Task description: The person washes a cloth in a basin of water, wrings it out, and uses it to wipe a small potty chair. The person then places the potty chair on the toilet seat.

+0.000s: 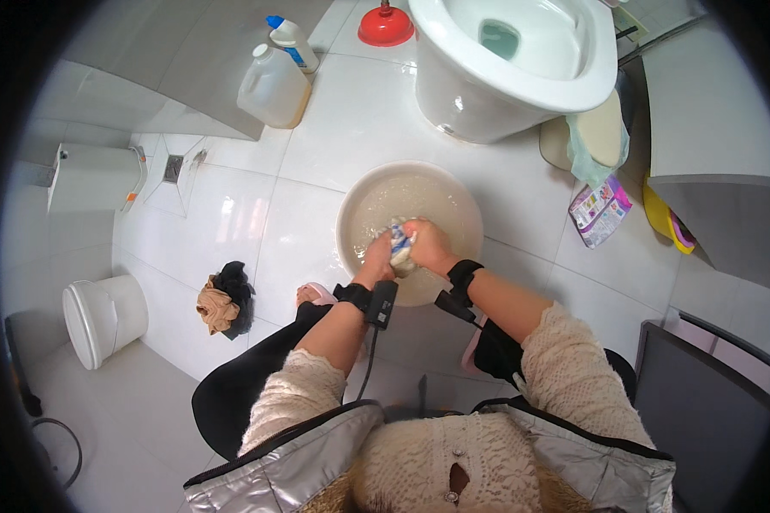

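Note:
A round whitish basin [464,198] of cloudy water stands on the tiled floor in front of me. Over the water, a bunched white and blue cloth [401,246] is squeezed between my two hands. My left hand [376,259] is closed on the cloth's left side. From the right, my right hand [430,245] has its fingers wrapped round the same cloth. The cloth's lower part is partly hidden by the hands, so I cannot tell what kind of garment or rag it is. Both wrists carry black straps with small devices and cables.
Beyond the basin stands a white toilet [453,101], with a red plunger [386,27], a jug [274,88] and a blue-capped bottle [293,43] to its left. Black and tan clothes [218,308] and a white bucket [115,318] are at left. A purple packet [601,211] lies right.

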`<state>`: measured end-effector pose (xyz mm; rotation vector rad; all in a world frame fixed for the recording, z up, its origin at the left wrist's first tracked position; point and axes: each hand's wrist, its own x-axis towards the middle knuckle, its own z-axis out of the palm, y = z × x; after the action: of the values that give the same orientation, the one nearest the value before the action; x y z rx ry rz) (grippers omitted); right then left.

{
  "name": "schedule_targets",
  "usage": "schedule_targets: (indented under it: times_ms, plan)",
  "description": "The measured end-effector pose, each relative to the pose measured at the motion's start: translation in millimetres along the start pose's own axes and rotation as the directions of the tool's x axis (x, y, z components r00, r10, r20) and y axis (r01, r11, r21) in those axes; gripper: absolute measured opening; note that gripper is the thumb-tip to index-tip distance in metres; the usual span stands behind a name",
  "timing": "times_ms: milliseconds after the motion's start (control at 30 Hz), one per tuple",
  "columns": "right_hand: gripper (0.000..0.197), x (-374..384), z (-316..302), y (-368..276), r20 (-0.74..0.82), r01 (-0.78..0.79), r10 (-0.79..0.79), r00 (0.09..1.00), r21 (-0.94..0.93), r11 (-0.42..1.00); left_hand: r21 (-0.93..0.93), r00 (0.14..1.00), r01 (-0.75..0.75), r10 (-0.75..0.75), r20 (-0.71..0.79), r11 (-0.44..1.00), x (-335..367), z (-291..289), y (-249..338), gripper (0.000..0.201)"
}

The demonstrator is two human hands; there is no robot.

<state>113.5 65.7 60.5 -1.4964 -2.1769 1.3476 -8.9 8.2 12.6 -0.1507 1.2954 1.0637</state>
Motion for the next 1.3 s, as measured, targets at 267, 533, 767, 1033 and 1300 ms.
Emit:
schedule_targets:
  times_ms: [267,533,767,1033,1300]
  plan:
    - [0.036,12.4,6.4,44.9,0.118,0.026,0.039,0.992,-0.503,0.864,0.292,0.987,0.158,-0.149,-0.054,0.943,-12.8,-15.1,-2.7,0.034]
    - [0.050,-4.0,28.3,78.2,0.350,0.116,0.072,0.934,-0.486,0.866,0.757,0.865,-0.199,0.474,-0.162,0.622,0.8,-6.1,-42.1,0.080]
    - [0.014,19.9,7.8,36.7,0.196,-0.045,0.000,0.981,0.226,0.973,-0.027,0.943,0.314,-0.309,0.125,0.949,-0.6,1.8,-5.6,0.069]
    - [0.025,-0.8,-16.2,-30.3,0.454,-0.281,0.036,0.890,0.483,0.829,-0.212,0.856,0.199,-0.064,0.514,0.957,6.8,-10.0,19.2,0.041]
    - [0.007,28.1,-6.2,30.6,-0.024,0.062,-0.058,0.998,0.195,0.979,-0.107,0.979,0.202,-0.200,0.025,0.974,3.6,19.9,-14.8,0.044]
